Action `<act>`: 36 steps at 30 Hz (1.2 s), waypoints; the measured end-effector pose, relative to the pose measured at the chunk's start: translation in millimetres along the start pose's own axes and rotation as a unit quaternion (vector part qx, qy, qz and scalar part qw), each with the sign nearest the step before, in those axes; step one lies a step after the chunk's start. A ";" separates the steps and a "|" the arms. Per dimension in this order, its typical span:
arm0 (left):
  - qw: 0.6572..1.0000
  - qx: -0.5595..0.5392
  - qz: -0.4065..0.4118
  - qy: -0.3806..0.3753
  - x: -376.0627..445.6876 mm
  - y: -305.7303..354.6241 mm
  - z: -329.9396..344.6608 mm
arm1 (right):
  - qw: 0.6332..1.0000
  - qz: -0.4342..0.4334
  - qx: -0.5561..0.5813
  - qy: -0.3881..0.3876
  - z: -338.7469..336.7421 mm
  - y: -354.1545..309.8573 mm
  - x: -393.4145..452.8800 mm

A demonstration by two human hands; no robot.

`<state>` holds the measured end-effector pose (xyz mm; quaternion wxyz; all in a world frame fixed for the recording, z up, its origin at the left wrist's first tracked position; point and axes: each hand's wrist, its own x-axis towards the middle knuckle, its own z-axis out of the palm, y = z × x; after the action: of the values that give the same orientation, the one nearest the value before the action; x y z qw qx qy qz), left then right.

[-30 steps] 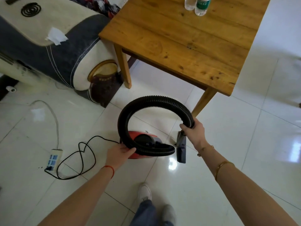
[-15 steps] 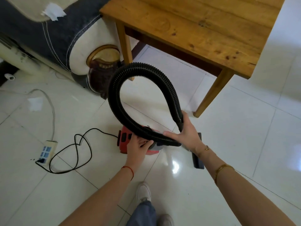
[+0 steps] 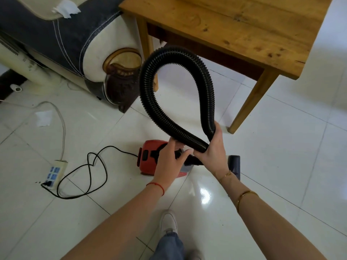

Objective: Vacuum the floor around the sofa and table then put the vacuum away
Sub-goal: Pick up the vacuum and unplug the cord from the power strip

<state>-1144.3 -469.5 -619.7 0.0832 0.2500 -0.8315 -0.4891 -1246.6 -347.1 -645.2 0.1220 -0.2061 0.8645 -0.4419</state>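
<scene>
vacuum (image 3: 148, 160): small red canister body on the white tile floor (image 3: 281, 166), in front of the person's shoe, between sofa end and table leg; mostly hidden by the hands
sofa (image 3: 62, 40): far left, dark denim-like cover with white stitching, cream panel, brown glossy carved foot
power strip (image 3: 55, 172): white, on floor at left, black cord (image 3: 90, 166) looped loosely from it to the vacuum body, plugged in
paper scrap (image 3: 43, 118): white, flat on tile near the strip's cable
left hand (image 3: 169, 156): fingers curled over top of the red body, at the hose base; exact grip hidden
hose (image 3: 174, 91): black ribbed plastic, flexible, bent into a tall closed loop standing above the body
right hand (image 3: 212, 145): wrapped round both hose ends where the loop crosses, closed tight on hose
nozzle (image 3: 234, 166): dark flat head, hanging just right of right wrist
table (image 3: 234, 29): knotty yellow wood, square legs, upper right
step: looks like coiling the hose for put-away, judged from the loop
next: likely unplug cord, gather it, lift body with hose held so the springy loop does not snap open
</scene>
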 end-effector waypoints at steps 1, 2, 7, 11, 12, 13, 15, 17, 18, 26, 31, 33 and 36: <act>1.000 0.026 0.008 -0.001 0.4 -4.5 -0.6 | 1.000 -0.001 -0.003 0.010 1.4 1.1 0.1; 0.998 0.052 0.015 -0.005 0.4 -9.9 -1.2 | 1.000 -0.004 -0.006 0.016 2.8 2.2 0.4; 0.989 0.148 0.011 -0.029 -9.8 -54.5 -0.6 | 0.999 -0.001 0.005 0.034 13.7 9.0 6.3; 0.979 0.201 -0.021 -0.027 -20.2 -100.4 0.3 | 0.998 -0.041 -0.005 0.056 24.5 15.5 19.9; 0.976 0.213 -0.024 -0.027 -21.2 -110.1 0.7 | 0.997 -0.051 -0.004 0.057 26.7 15.4 23.6; 0.974 0.223 -0.027 -0.027 -21.5 -119.3 1.6 | 0.996 -0.059 -0.002 0.061 28.9 15.1 27.4; 0.970 0.238 -0.033 -0.034 -20.5 -138.7 5.4 | 0.995 -0.076 0.007 0.068 32.4 12.6 35.7; 0.966 0.251 -0.047 -0.043 -17.2 -158.0 9.6 | 0.993 -0.089 0.026 0.074 35.1 8.4 44.2; 0.964 0.256 -0.055 -0.043 -14.5 -167.8 11.5 | 0.991 -0.098 0.034 0.079 36.4 6.5 48.5; 0.973 0.215 -0.082 0.024 -6.7 -228.5 15.8 | 0.984 -0.130 0.021 0.120 51.0 2.4 71.3; 0.974 0.208 -0.077 0.045 -8.0 -267.1 9.0 | 0.980 -0.142 -0.010 0.142 64.8 10.4 74.1; 0.973 0.216 -0.075 0.037 -9.1 -279.8 7.2 | 0.978 -0.147 -0.016 0.146 69.0 13.3 72.8; 0.970 0.228 -0.075 0.031 -5.9 -292.0 6.0 | 0.976 -0.159 -0.021 0.150 72.9 17.8 69.2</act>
<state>-1043.8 -577.8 -871.8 0.0125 0.3392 -0.8967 -0.2840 -1283.6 -421.9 -704.0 -0.0849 -0.2746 0.8381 -0.4637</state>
